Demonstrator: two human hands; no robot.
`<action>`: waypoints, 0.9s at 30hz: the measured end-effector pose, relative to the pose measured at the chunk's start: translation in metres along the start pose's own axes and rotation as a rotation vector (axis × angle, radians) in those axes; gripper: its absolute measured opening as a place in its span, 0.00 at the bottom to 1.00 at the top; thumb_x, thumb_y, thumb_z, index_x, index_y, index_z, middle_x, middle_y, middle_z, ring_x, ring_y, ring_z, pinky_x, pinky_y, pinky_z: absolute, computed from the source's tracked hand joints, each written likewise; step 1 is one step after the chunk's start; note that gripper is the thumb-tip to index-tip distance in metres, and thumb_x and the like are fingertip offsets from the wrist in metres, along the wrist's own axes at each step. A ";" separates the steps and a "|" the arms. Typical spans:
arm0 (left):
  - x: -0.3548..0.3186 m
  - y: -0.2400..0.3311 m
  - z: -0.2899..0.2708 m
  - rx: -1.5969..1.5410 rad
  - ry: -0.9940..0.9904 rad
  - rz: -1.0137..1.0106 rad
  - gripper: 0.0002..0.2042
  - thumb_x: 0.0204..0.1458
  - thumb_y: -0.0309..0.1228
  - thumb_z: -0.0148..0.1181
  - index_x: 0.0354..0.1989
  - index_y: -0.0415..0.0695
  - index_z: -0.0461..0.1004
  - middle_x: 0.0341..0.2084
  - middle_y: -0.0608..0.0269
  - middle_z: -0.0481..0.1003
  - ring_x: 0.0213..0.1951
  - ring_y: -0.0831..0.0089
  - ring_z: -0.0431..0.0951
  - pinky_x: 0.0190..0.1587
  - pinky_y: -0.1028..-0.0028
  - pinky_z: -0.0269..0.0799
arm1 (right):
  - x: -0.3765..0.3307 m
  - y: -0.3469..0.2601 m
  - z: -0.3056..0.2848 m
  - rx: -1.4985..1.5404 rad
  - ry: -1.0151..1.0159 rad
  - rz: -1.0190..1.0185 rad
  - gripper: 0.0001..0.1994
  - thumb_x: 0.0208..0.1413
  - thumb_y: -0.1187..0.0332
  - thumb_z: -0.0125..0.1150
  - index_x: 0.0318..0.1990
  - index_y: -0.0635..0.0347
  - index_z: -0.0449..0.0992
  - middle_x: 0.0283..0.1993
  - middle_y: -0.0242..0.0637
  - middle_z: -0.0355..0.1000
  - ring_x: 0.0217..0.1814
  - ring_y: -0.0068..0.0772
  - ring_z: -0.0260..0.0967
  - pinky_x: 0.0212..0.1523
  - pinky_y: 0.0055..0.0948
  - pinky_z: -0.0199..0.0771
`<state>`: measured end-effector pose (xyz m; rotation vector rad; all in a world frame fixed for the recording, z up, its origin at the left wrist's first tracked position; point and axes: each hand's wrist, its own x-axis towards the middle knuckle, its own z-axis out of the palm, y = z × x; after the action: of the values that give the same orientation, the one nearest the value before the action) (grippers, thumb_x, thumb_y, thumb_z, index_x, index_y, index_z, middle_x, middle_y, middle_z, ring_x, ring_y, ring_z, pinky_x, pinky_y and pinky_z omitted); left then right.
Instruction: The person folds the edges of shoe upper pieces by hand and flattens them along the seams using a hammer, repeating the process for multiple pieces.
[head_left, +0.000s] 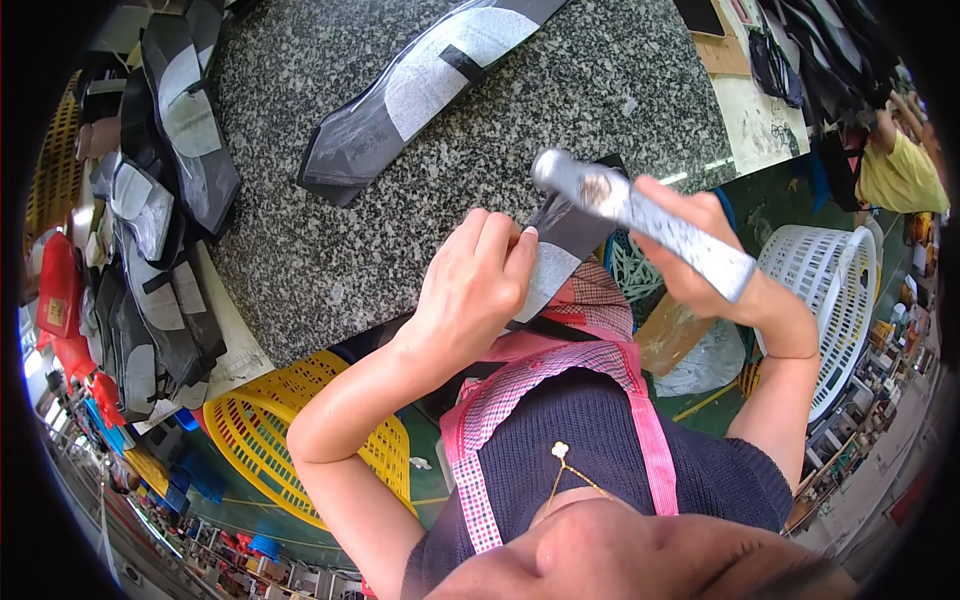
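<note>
My right hand [690,240] is closed around a hammer, raised over the near edge of the stone slab. Its long metal hammer head [665,222] has a rounded end toward the left; the handle is mostly hidden beneath it. Under my left hand [478,280], a flat dark leather-like piece [572,228] with a pale patch lies at the slab's edge and hangs toward my apron. The left fingers are curled, with the thumb pressed on that piece. Farther up the slab rests a similar long dark piece [430,80] with a pale patch and a short black strip.
More dark pieces [190,100] lie heaped along the left of the speckled stone slab [280,270]. Below the slab stand a yellow basket [255,425] at left and a white basket [820,260] at right. A person in a yellow top [900,175] is at far right.
</note>
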<state>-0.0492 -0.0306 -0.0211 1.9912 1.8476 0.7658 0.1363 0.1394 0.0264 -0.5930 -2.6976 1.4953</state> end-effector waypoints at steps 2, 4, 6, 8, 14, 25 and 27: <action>0.004 0.000 -0.003 0.022 -0.067 0.019 0.14 0.44 0.19 0.61 0.42 0.32 0.77 0.34 0.53 0.70 0.37 0.59 0.74 0.37 0.65 0.74 | -0.004 0.004 0.004 -0.050 -0.101 -0.025 0.10 0.54 0.71 0.59 0.41 0.62 0.67 0.23 0.54 0.71 0.29 0.63 0.72 0.27 0.48 0.71; 0.006 -0.005 -0.002 -0.034 -0.050 0.017 0.14 0.44 0.19 0.61 0.42 0.33 0.77 0.33 0.54 0.71 0.36 0.59 0.74 0.37 0.65 0.74 | -0.001 0.013 0.003 -0.107 -0.088 0.091 0.08 0.56 0.72 0.57 0.42 0.63 0.69 0.25 0.54 0.72 0.31 0.61 0.74 0.29 0.47 0.73; 0.014 -0.010 0.002 -0.064 -0.018 0.005 0.14 0.45 0.18 0.60 0.42 0.34 0.78 0.33 0.54 0.71 0.36 0.58 0.74 0.38 0.64 0.74 | 0.004 0.007 -0.008 0.034 0.051 0.268 0.08 0.62 0.70 0.55 0.42 0.65 0.72 0.29 0.55 0.75 0.34 0.57 0.77 0.31 0.42 0.75; 0.030 -0.013 0.008 -0.064 0.010 0.023 0.13 0.45 0.18 0.59 0.42 0.34 0.78 0.33 0.54 0.71 0.37 0.58 0.74 0.39 0.64 0.74 | -0.001 0.013 -0.010 0.001 0.241 0.059 0.10 0.66 0.67 0.53 0.43 0.66 0.73 0.31 0.53 0.76 0.35 0.51 0.79 0.31 0.38 0.75; 0.062 -0.025 0.012 -0.326 0.036 -0.204 0.10 0.49 0.26 0.69 0.39 0.36 0.82 0.25 0.54 0.76 0.26 0.62 0.79 0.32 0.68 0.75 | -0.001 0.032 -0.001 -0.117 0.178 0.054 0.11 0.66 0.64 0.53 0.46 0.64 0.73 0.27 0.55 0.71 0.32 0.65 0.69 0.29 0.48 0.69; 0.043 -0.003 0.008 0.069 -0.038 0.028 0.11 0.49 0.20 0.59 0.41 0.29 0.76 0.33 0.53 0.70 0.38 0.58 0.73 0.37 0.64 0.75 | -0.009 0.007 -0.012 -0.020 0.298 -0.127 0.07 0.58 0.71 0.56 0.37 0.65 0.66 0.24 0.53 0.70 0.32 0.61 0.72 0.28 0.46 0.69; 0.045 0.000 0.005 0.156 -0.057 0.071 0.12 0.46 0.19 0.59 0.39 0.27 0.75 0.31 0.52 0.69 0.37 0.58 0.73 0.36 0.64 0.75 | -0.003 0.028 -0.009 -0.124 0.044 0.073 0.08 0.59 0.70 0.55 0.38 0.65 0.67 0.24 0.55 0.69 0.31 0.62 0.71 0.27 0.45 0.69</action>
<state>-0.0455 0.0148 -0.0181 2.1612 1.8636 0.5935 0.1501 0.1587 0.0090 -0.7277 -2.7793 1.3201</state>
